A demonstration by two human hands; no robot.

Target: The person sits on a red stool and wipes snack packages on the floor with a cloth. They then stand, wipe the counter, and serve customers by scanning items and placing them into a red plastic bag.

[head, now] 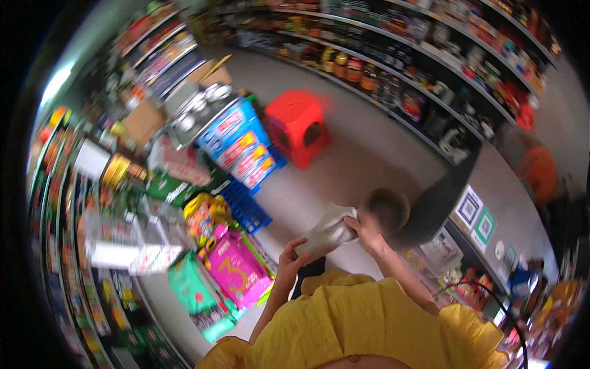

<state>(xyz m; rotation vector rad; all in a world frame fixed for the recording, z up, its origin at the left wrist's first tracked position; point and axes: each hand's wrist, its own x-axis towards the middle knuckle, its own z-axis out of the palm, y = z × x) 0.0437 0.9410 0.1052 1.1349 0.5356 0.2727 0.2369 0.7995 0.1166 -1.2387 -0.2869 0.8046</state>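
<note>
A greyish cloth (326,234) is stretched between my two hands in front of my yellow top. My left hand (294,258) grips its lower left end, thumb on top. At its upper right end my right hand (364,230) pinches the cloth. Just beyond my right hand is a round, dark brownish object (386,210), blurred; whether the right hand touches it cannot be told.
A red plastic stool (297,122) stands on the floor ahead. Blue crates (246,207), bright bags (235,272) and cartons crowd the left side. At right is a counter (502,198) bearing printed codes. Stocked shelves (368,64) line the far side.
</note>
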